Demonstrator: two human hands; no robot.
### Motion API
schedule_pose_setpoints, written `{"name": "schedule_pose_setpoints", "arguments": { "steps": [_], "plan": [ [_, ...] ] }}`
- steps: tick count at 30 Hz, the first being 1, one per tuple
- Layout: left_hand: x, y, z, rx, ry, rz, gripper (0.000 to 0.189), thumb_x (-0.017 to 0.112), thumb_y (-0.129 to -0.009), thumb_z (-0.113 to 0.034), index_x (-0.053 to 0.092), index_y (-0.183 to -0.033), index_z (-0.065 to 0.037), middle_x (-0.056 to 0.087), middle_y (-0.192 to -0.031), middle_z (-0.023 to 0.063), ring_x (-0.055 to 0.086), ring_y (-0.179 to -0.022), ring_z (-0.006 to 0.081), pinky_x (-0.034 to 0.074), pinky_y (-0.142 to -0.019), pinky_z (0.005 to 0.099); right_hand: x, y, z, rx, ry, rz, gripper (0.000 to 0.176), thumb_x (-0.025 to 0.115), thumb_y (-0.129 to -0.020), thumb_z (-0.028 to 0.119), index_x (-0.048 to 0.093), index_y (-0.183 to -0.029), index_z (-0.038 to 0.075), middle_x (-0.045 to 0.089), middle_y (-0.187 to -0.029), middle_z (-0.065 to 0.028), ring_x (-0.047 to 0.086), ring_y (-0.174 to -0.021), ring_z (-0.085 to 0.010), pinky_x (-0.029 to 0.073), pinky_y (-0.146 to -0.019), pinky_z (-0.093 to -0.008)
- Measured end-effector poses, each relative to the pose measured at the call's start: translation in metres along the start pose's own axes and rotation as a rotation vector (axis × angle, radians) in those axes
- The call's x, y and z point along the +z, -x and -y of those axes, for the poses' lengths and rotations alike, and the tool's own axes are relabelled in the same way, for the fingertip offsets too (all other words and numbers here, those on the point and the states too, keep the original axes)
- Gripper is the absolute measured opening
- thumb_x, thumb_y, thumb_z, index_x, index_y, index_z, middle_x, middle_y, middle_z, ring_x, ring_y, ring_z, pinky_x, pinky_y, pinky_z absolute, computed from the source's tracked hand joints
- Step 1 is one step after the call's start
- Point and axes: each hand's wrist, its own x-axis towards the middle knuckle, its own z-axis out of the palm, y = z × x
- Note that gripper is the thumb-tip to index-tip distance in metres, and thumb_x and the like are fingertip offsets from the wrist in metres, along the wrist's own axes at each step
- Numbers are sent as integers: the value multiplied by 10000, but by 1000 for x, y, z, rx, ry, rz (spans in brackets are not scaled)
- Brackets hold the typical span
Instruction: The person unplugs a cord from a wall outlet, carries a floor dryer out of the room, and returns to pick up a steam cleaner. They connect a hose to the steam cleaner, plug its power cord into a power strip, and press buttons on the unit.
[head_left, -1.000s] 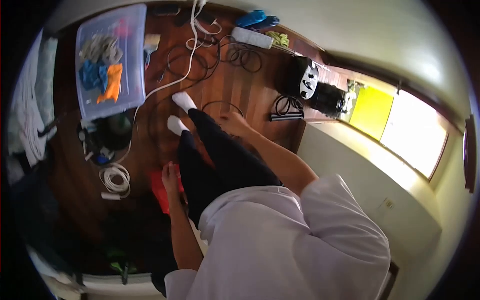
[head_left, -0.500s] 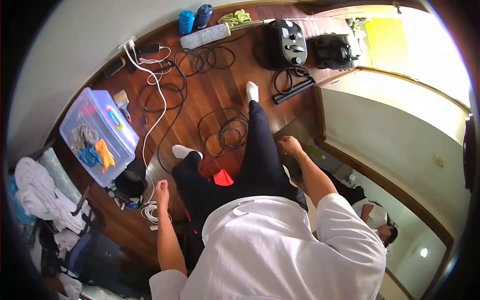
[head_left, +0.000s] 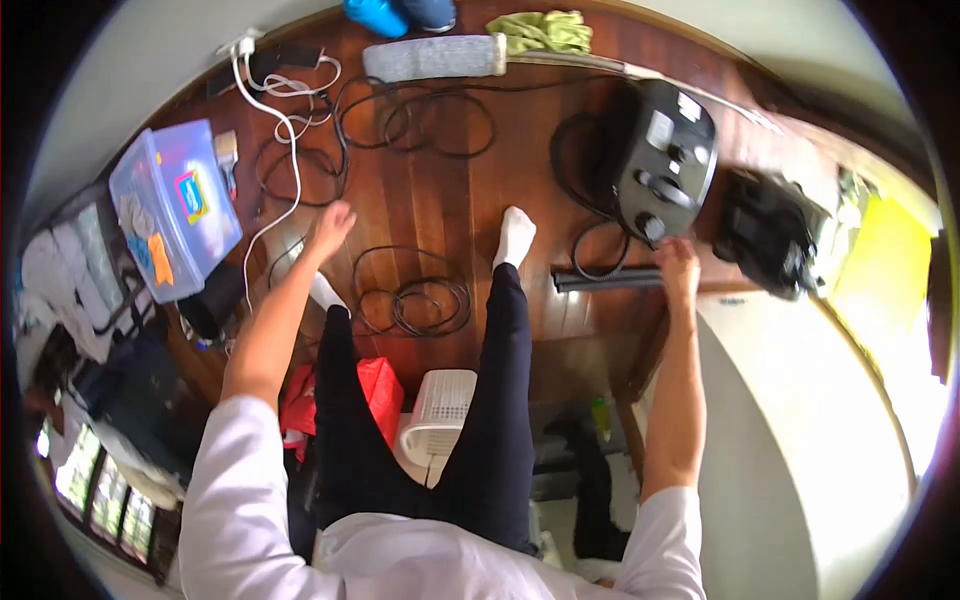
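My left hand (head_left: 331,228) reaches forward over the wooden floor with its fingers loosely bent and nothing in it. Below and to its right lies a coiled black cable (head_left: 425,305). On the right, my right hand (head_left: 677,262), its fingers loosely bent and apart, appears just below a black-and-grey floor machine (head_left: 665,160) with knobs and a carrying handle. It overlaps the right end of a pair of black tubes (head_left: 605,279) in this view. No object shows in that hand either.
A clear plastic box (head_left: 205,235) with cloths on it stands left, beside a paintbrush (head_left: 228,165). White cords (head_left: 270,105) run from the wall. Another black machine (head_left: 765,230) sits right. A grey roller (head_left: 430,60), green cloth (head_left: 545,32) and white basket (head_left: 440,400) are around.
Both arms have stretched forward, the right hand up to the machine and the left out over the floor. The view has shifted and turned, bringing the white basket into sight.
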Motion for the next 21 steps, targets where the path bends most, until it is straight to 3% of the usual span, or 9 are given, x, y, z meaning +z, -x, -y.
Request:
{"name": "schedule_pose_setpoints", "arguments": {
  "steps": [1, 4, 7, 11, 12, 14, 15, 19, 21],
  "plan": [
    [21, -47, 17, -31, -56, -87, 422, 698, -929, -375, 638, -1159, -26, 718, -996, 154, 695, -942, 304, 541, -825, 426, -2, -42, -19, -160, 24, -44, 223, 649, -936, 240, 707, -1056, 61, 721, -926, -116, 686, -868, -225, 540, -792, -366],
    [20, -124, -46, -151, -179, -248, 449, 689, -917, -403, 642, -1188, -48, 728, -1086, 167, 696, -1038, 329, 543, -897, 436, 2, -116, 12, -137, 197, -163, 462, 711, -924, 395, 650, -1240, 64, 708, -1021, -139, 675, -968, -293, 517, -887, -404],
    [33, -183, -55, -312, -163, -222, 541, 693, -898, -455, 633, -1253, -50, 729, -1162, 156, 679, -1127, 319, 530, -967, 425, 18, -163, 34, -82, 319, -206, 700, 697, -891, 570, 602, -1273, -10, 700, -1076, -197, 662, -1053, -334, 497, -929, -419],
    [64, -220, -69, -286, -160, -347, 977, 740, -814, -619, 437, -1457, 52, 478, -1490, 268, 444, -1401, 389, 384, -1165, 436, 43, -184, 50, 54, 511, -299, 1013, 723, -778, 728, 471, -1296, -104, 689, -1010, -248, 683, -972, -315, 521, -887, -408],
    [73, -226, -67, -304, -154, -344, 977, 740, -814, -619, 437, -1457, 52, 478, -1490, 268, 444, -1401, 389, 384, -1165, 436, 53, -178, 56, 139, 175, -380, 796, 796, -792, 594, 589, -1180, -69, 705, -960, -185, 701, -771, -271, 560, -720, -354],
    [89, -238, -61, -413, -289, -354, 1153, 759, -739, -707, 349, -1503, 53, 427, -1523, 267, 377, -1436, 416, 365, -1175, 477, 45, -185, 53, 202, 10, -190, 649, 835, -788, 525, 657, -1029, -51, 693, -808, -133, 644, -608, -177, 534, -583, -291],
    [98, -243, -56, -457, -254, -299, 1240, 769, -686, -755, 292, -1537, 11, 387, -1539, 264, 332, -1454, 423, 362, -1175, 494, 43, -185, 53, 254, 83, -206, 542, 829, -812, 468, 703, -955, -40, 681, -702, -111, 651, -614, -161, 535, -585, -295],
    [146, -239, -53, -263, -418, -187, 1219, 764, -672, -774, 333, -1534, -28, 427, -1509, 243, 366, -1438, 399, 388, -1156, 473, 50, -184, 47, 208, -36, -119, 447, 798, -852, 396, 726, -980, -27, 710, -714, -110, 660, -609, -183, 538, -597, -304],
    [148, -213, -111, -347, -578, -128, 991, 754, -687, -768, 583, -1340, -43, 577, -1362, 181, 477, -1340, 338, 414, -1112, 449, 48, -166, 56, 169, -11, -151, 410, 788, -865, 362, 732, -964, -32, 732, -765, -102, 643, -659, -145, 507, -638, -286]
  ]
}}
